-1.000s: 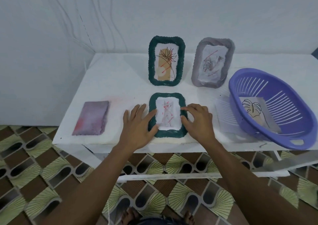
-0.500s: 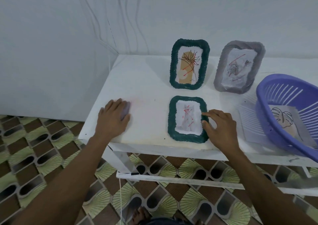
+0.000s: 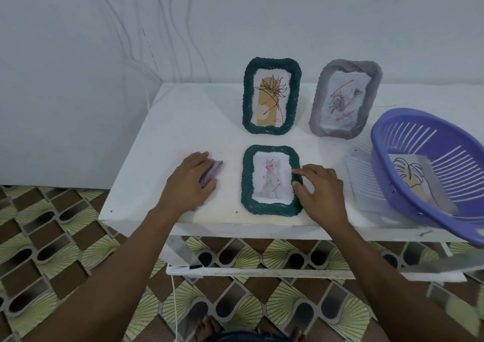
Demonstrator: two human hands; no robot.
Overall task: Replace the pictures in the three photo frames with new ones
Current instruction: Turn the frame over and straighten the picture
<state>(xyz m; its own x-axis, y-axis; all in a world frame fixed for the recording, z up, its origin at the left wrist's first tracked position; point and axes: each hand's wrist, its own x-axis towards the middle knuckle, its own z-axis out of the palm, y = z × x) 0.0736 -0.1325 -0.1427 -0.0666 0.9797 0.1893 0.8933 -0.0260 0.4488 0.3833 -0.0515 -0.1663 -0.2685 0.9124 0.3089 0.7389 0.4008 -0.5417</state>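
A green photo frame (image 3: 269, 209) lies flat near the table's front edge, holding a faint cat drawing with red marks. My right hand (image 3: 322, 192) rests on its right border with index fingertip and thumb touching the rim. My left hand (image 3: 190, 184) lies to the left of it and grips a purple backing pad (image 3: 216, 170), whose far edge sticks out past my fingers. Behind stand a second green frame (image 3: 272, 129) with a plant drawing and a grey frame (image 3: 318, 122) with a rose drawing. A new leaf picture (image 3: 413, 182) lies in the purple basket (image 3: 392, 132).
The basket sits at the table's right end and overhangs the front edge. A white sheet (image 3: 362, 184) lies partly under it. The white table (image 3: 188, 122) stands in a corner, with walls behind and to the left. Patterned floor tiles lie below.
My left hand left the flat green frame, moved left onto the purple pad and now curls round it. My right hand stays on the frame's right border. The camera view shifted left.
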